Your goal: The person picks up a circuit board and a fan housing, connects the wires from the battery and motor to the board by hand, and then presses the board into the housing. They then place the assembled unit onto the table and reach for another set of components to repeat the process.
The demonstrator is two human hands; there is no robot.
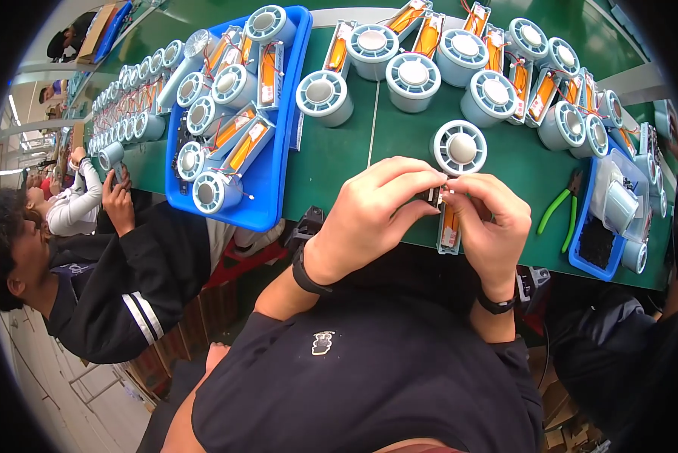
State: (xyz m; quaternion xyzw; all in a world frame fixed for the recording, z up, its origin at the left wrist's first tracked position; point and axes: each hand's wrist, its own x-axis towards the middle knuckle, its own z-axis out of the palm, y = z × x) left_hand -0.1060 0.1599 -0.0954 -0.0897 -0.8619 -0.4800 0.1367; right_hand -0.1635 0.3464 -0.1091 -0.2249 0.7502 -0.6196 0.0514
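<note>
In front of me on the green table (339, 181) lies a light-blue handheld fan (460, 147), its round grille away from me. Its handle is uncovered, and an orange battery (449, 226) shows in it below my fingers. My left hand (377, 211) is closed, thumb and fingertips pinching a small black part (432, 196) above the handle. The right hand (490, 223) is closed too, its thumb and forefinger meeting beside that part. Whatever those right fingertips grip is too small and too covered to name.
A blue tray (297, 83) of similar fans stands at left. More fans (413, 79) with wires and orange batteries line the far side. At right lie green-handled cutters (558, 215) and a blue bin (580, 260) of small black parts. A co-worker (90, 272) sits at left.
</note>
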